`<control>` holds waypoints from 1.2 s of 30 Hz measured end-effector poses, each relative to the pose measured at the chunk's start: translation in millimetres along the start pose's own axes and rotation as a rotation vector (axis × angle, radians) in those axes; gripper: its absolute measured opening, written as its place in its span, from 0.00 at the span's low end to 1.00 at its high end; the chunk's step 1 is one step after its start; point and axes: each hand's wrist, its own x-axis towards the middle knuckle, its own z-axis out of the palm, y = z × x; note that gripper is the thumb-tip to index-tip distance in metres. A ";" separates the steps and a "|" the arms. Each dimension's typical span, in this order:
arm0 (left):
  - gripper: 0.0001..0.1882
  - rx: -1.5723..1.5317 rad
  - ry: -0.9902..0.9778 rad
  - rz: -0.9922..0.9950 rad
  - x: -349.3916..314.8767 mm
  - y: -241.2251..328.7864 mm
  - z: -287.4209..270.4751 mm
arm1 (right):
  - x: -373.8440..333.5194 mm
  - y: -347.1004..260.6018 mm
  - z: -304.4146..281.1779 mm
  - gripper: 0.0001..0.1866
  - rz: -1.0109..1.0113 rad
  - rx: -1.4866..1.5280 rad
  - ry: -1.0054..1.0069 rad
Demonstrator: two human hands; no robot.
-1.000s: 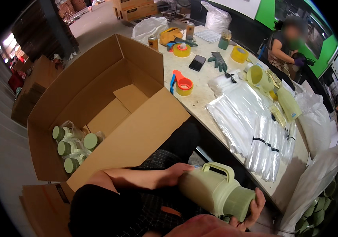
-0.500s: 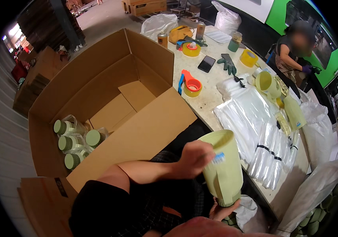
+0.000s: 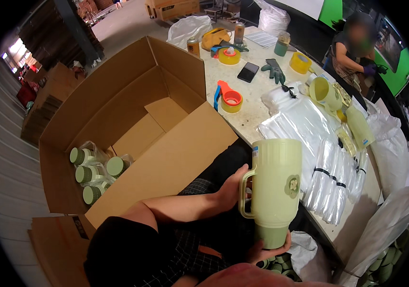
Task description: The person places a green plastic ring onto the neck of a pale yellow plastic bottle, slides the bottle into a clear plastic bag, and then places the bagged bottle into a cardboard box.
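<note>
A tall pale green handled tumbler (image 3: 276,179) stands upright between my hands, just in front of the table edge. A darker flower emblem is on its side, and a blue-and-white sticker shows partly at the upper left. My left hand (image 3: 233,189) is closed at the handle side, its fingertips partly hidden behind the handle. From below, my right hand (image 3: 273,251) grips the darker green base. Several tumblers with green caps (image 3: 116,166), in clear plastic bags, stand in the left end of the open cardboard box (image 3: 161,165) to my left.
On the table (image 3: 247,110) lie clear plastic bags (image 3: 295,126), tape dispensers (image 3: 231,101), a phone (image 3: 248,72), a glove (image 3: 274,71) and another pale green tumbler (image 3: 325,93). Green parts (image 3: 281,265) lie below my right hand. A person (image 3: 350,60) sits at the far right.
The tumbler has been turned, so its handle now points left and the emblem shows. My left hand has moved from the sticker near the rim to the handle side.
</note>
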 end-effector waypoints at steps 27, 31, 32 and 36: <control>0.21 1.411 -0.371 0.191 -11.6 -33.5 17.3 | -305.9 348.6 -282.6 0.29 0.867 -1.469 -0.910; 0.20 1.399 -0.406 0.257 -13.6 -31.2 15.8 | -320.4 375.0 -286.0 0.31 0.810 -1.440 -0.942; 0.20 1.419 -0.415 0.276 -12.4 -31.4 18.3 | -322.8 381.5 -287.3 0.32 0.799 -1.429 -0.943; 0.20 1.447 -0.479 0.277 4.0 -33.3 29.2 | -319.0 394.5 -280.0 0.33 0.804 -1.424 -0.902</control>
